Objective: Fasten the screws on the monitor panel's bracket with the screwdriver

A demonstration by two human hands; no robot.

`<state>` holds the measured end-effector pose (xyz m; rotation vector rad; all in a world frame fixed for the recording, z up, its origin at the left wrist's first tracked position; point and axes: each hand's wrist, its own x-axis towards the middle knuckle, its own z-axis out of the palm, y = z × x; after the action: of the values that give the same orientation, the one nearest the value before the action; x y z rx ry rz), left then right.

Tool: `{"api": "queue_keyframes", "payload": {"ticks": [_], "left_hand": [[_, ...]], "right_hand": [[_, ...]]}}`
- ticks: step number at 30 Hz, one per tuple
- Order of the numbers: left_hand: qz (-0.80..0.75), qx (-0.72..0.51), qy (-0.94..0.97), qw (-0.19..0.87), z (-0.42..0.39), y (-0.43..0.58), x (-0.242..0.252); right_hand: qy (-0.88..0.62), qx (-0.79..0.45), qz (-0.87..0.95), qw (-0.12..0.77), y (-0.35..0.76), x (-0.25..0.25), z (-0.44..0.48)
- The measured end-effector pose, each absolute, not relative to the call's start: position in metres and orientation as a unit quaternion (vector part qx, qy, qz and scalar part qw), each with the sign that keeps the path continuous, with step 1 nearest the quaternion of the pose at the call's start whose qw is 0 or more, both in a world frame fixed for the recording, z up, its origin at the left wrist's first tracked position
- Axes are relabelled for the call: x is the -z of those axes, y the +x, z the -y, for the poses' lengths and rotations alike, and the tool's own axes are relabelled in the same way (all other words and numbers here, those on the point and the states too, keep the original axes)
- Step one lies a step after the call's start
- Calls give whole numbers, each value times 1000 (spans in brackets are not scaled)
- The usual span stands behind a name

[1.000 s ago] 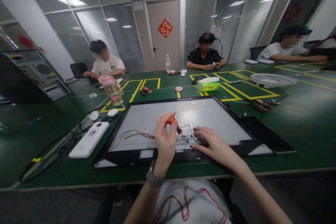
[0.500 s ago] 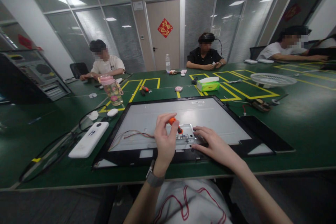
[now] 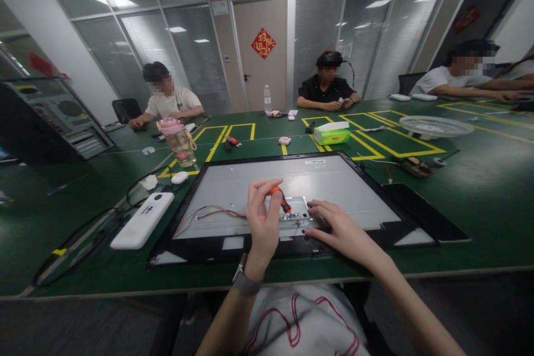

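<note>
Flat on 1 green table [image 3: 484, 178], 1 black-framed grey panel [image 3: 346, 194]. Over its near half, right hand [image 3: 337, 228], thumb and fingers spread at the right edge of a metal bracket [image 3: 298, 207]; left hand [image 3: 263, 216], pinching 1 orange-and-black screwdriver [image 3: 284, 202] slanted down toward the bracket.

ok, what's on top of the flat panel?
On the panel: a metal bracket, thin wires, a white label. Left hand holds a screwdriver over the bracket; right hand is at its edge. The left hand hides where the wires lead.
</note>
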<state>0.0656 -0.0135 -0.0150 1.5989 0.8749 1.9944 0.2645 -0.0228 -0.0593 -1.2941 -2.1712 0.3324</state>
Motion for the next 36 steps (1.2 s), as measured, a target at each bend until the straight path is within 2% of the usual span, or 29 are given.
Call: {"api": "queue_keyframes", "payload": {"ticks": [5,11,18,23,30,36], "left_hand": [[-318,-703,584,251,15,65,14],[-316,-719,581,215,14,66,15],[-316,-712,580,238,16,64,14],[-319,-733,570,190,15,65,15],[-311,-715,584,226,16,64,17],[-326,-725,574,197,15,65,16]], "right_hand": [[-488,-118,814,293,264,60,23],[-489,-119,813,293,264,60,22],[-486,-115,812,302,264,60,23],[-486,-121,812,300,265,61,22],[-490,-123,811,295,264,60,22],[-487,-121,810,304,264,60,23]]}}
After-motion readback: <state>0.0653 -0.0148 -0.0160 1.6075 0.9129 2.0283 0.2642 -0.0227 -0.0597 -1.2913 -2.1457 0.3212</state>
